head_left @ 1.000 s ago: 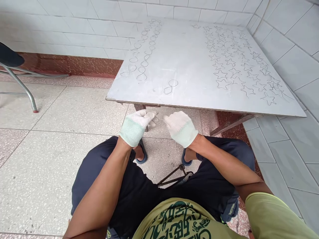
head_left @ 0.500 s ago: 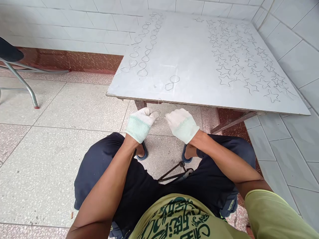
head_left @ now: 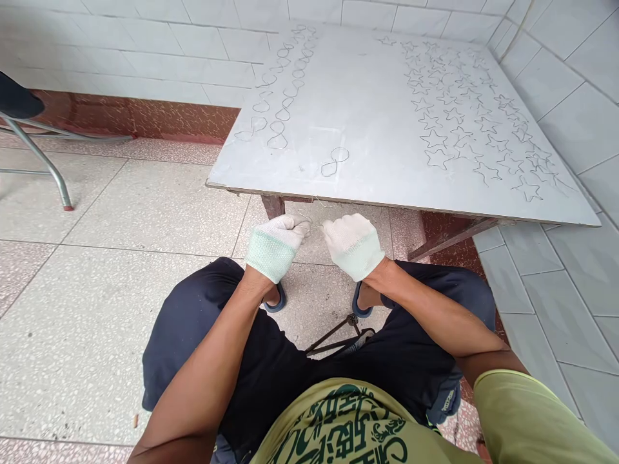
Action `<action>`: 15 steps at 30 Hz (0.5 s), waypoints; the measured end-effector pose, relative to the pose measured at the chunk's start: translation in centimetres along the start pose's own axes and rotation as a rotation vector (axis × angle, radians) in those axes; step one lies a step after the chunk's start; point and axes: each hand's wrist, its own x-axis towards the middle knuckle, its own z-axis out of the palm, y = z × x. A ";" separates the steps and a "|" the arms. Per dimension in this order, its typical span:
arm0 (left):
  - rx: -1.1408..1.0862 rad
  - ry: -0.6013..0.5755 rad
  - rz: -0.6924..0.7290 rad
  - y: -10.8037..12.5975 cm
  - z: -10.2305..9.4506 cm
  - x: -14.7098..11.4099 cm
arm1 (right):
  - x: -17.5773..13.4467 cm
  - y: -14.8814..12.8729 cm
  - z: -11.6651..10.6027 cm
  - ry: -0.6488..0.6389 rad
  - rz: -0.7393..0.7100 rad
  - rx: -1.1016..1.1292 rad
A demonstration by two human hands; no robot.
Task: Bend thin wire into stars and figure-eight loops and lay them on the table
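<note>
Both hands wear white knit gloves with pale green cuffs and meet just below the table's front edge. My left hand (head_left: 280,240) is closed, its fingers pinching a thin bent wire (head_left: 319,201). Facing it, my right hand (head_left: 352,241) is closed on the same wire, its fingertips a short gap from the left ones. Parts of the wire stick up above the fingers; the rest is hidden by the gloves. A figure-eight wire (head_left: 334,162) lies on the white tabletop (head_left: 367,122) just beyond my hands.
Several figure-eight wires (head_left: 279,125) lie in rows on the table's left side. Many star-shaped wires (head_left: 438,139) cover its right side. A wooden table leg (head_left: 273,205) stands below. A metal-legged chair (head_left: 60,180) is at far left. Tiled walls border the table.
The wire between my hands has turned a little, so its bent ends show at a different angle. Both hands stay in nearly the same place, still closed.
</note>
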 end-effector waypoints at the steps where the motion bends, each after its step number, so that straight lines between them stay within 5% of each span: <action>1: -0.005 -0.010 -0.009 0.2 0.0 -0.1 | 0.0 0.2 0.3 0.018 0.003 0.012; 15: 0.013 0.058 0.060 -0.6 1.3 -0.6 | 0.4 0.7 4.4 0.356 -0.088 -0.241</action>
